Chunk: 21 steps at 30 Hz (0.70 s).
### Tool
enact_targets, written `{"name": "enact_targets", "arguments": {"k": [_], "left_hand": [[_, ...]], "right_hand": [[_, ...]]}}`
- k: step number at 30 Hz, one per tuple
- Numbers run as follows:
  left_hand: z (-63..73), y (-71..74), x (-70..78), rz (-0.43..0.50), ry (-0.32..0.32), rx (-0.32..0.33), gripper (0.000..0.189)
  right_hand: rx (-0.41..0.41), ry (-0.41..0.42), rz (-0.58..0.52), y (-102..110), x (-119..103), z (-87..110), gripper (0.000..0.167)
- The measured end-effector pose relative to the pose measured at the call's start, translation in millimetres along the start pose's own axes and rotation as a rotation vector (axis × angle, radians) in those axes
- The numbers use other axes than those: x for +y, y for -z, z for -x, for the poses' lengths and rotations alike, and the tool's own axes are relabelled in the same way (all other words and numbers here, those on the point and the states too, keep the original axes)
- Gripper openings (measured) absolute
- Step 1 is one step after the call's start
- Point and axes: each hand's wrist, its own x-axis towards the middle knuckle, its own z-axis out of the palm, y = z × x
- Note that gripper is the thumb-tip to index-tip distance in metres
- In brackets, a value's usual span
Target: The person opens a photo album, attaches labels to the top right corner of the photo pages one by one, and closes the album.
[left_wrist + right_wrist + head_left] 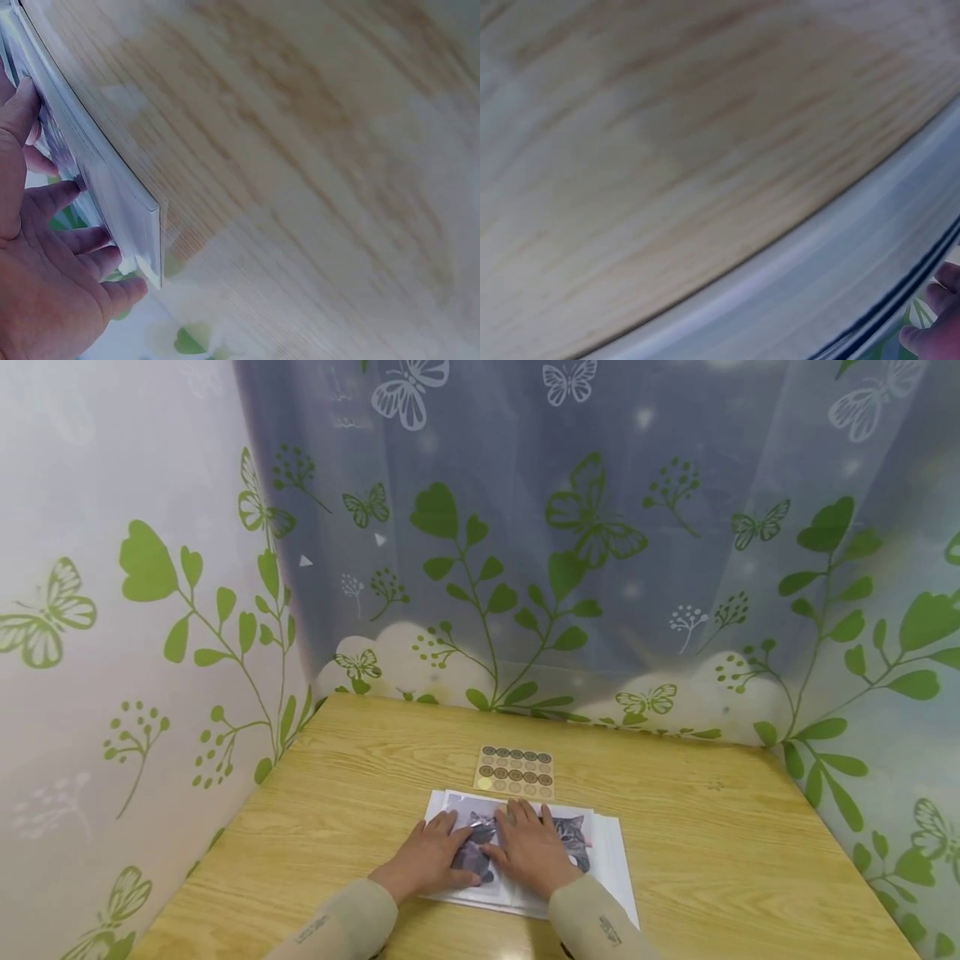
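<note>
Patterned curtain (675, 485) hangs round the far side and both flanks. Wood-grain desk (720, 852) fills the lower middle. White booklet (611, 860) lies flat toward six o'clock on the desk, near the wearer; long axis roughly nine to three, right end dipping slightly toward four. Both hands rest on it, so neither is nearer; its surface is directly under the fingers, with the bare right margin off at four o'clock from the right hand (532, 852). Right hand lies across the middle, fingers fairly straight, slightly apart, pointing about twelve, thumb toward ten. Left hand (433, 858) covers the nine o'clock end, fingers spread and pointing toward one, thumb out toward three. No pinch visible on either; right wrist view shows too little of the fingers to add anything. Sticker card (515, 766) lies at twelve o'clock from the booklet, just beyond the right fingertips. Grey cat picture (472, 860) shows between the hands; tabby cat picture (573, 835) at the right hand's two o'clock. Yellow disc (485, 783) marks the card's eight o'clock corner.
</note>
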Motion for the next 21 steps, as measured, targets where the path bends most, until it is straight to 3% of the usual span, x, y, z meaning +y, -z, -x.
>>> {"name": "enact_targets", "arguments": {"k": [12, 21], "left_hand": [[-0.6, -6.8, -8.3, 0.024, -0.020, 0.018, 0.078], [0.9, -6.7, -7.1, 0.014, -0.033, 0.009, 0.079]], "right_hand": [[-0.051, -0.004, -0.018, 1.6, 3.9, 3.0, 0.070], [-0.021, -0.010, -0.036, -0.7, 2.4, 0.0, 0.067]]}}
